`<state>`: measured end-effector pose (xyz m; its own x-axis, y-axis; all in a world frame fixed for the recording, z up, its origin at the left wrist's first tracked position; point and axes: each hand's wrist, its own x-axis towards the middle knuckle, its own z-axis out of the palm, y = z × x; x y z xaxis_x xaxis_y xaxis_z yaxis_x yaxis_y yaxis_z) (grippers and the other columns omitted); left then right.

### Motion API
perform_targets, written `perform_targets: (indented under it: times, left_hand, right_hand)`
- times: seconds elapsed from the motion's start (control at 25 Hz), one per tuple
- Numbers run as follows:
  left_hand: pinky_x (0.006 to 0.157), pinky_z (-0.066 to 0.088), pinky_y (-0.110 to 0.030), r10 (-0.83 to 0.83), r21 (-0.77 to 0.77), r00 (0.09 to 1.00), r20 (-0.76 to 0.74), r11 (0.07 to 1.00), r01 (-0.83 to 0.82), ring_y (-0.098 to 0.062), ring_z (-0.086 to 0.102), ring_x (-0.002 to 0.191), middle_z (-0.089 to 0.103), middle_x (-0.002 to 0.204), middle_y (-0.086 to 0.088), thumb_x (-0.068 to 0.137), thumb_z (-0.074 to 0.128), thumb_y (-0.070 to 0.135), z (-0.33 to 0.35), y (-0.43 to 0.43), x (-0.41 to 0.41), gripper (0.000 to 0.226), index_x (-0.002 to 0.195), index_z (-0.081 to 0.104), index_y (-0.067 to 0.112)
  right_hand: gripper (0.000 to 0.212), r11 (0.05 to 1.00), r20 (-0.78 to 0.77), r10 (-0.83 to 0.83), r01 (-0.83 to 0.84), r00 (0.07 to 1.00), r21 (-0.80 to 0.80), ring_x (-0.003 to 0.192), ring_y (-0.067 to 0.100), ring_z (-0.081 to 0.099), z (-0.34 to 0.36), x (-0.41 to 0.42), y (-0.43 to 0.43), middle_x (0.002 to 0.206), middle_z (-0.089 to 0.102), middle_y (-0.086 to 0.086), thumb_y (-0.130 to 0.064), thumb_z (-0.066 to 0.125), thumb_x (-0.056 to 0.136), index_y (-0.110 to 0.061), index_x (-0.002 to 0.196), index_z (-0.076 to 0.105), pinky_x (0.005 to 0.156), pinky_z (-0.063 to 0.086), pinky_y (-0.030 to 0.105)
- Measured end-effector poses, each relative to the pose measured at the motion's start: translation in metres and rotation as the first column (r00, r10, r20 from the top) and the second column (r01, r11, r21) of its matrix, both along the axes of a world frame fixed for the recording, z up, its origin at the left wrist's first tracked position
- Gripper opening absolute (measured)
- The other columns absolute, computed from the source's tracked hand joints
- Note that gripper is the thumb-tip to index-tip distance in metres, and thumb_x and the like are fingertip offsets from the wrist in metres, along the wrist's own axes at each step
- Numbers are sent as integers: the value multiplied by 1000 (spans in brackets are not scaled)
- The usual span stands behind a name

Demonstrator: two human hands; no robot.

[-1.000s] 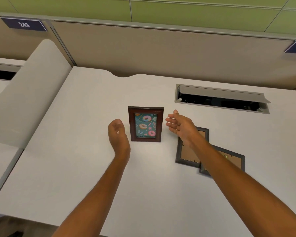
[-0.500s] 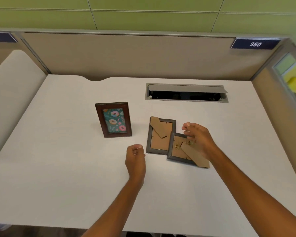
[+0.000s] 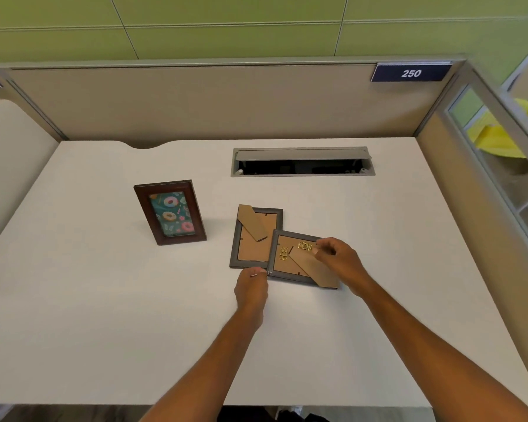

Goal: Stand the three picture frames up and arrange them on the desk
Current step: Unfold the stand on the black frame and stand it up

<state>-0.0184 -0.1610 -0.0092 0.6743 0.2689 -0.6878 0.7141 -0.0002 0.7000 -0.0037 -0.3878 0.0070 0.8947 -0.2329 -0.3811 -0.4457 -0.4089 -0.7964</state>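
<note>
A dark brown picture frame (image 3: 169,213) with a doughnut print stands upright on the white desk (image 3: 104,315), left of centre. Two grey frames lie face down to its right, cardboard backs and stands showing. The left grey frame (image 3: 253,251) is partly overlapped by the right grey frame (image 3: 287,264), which has small brass hangers. My left hand (image 3: 252,289) pinches the near left corner of the right grey frame. My right hand (image 3: 339,263) grips that frame's far right edge, fingers curled over it.
An open cable slot (image 3: 302,162) is set into the desk behind the grey frames. A beige partition (image 3: 195,102) closes the back, a side panel (image 3: 457,208) the right, and a rounded divider (image 3: 9,153) the left.
Both hands left the standing brown frame and moved right. My left hand came forward to the right grey frame's near corner; my right hand settled on its far edge.
</note>
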Motion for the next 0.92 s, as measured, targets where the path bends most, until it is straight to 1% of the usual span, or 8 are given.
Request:
perform_targets:
  times: [0.12,0.2,0.36,0.44,0.56,0.68,0.76,0.92]
  left_hand:
    - [81,60,-36,32,-39,999,-20,999,-33,-22,64,88,72,103,-10,108,58,17,2,-5,4,15,118,69,15]
    - [75,57,-34,64,-76,997,-33,995,-66,-23,63,86,71,102,-13,107,59,16,5,-9,6,20,123,70,12]
    - [75,58,-31,94,-76,995,25,993,-92,-30,72,98,75,117,-15,107,65,20,11,-18,6,12,117,71,18]
    - [83,65,-35,66,-108,995,70,992,-59,-35,75,110,77,119,-14,106,69,25,15,-24,5,12,113,74,17]
    - [95,68,-43,-4,-152,993,122,988,23,-31,73,103,77,120,-17,105,72,29,20,-30,5,22,112,77,9]
    - [91,69,-48,-23,-168,981,191,984,56,-32,74,104,77,118,-19,104,74,28,27,-35,6,25,112,77,5]
    - [88,70,-46,-39,-158,973,227,984,76,-35,76,109,79,116,-17,104,74,28,33,-39,7,24,113,78,7]
    - [82,71,-39,-52,-123,960,277,988,89,-31,79,105,81,109,-11,103,75,29,42,-47,8,19,112,78,12]
  right_hand:
    - [34,999,23,35,-35,999,-34,120,22,66,-2,-1,-1,130,72,3,-29,77,100,-16,131,74,106,54,39]
    - [33,998,30,48,-46,998,-43,119,21,66,-2,-1,-3,129,72,2,-29,77,99,-16,129,74,105,54,39]
    - [29,998,34,54,-53,998,-35,118,19,65,-4,-2,-10,127,70,-1,-30,77,99,-20,127,75,102,54,36]
    - [30,998,38,52,-51,998,-24,119,18,64,-4,-4,-15,129,68,-3,-31,76,100,-22,129,73,97,52,31]
    - [33,997,47,70,-69,996,-23,119,17,61,-3,-7,-20,135,66,-3,-32,75,102,-22,134,71,93,48,28]
    - [39,994,50,100,-98,994,-52,120,17,60,-1,-11,-25,139,66,-1,-30,76,102,-20,138,69,93,48,28]
    - [42,990,70,124,-119,990,-75,119,18,64,0,-14,-25,136,68,0,-29,80,98,-18,138,70,91,50,26]
    - [54,983,59,154,-147,986,-112,124,22,66,5,-18,-20,139,67,1,-28,89,90,-19,139,69,92,54,26]
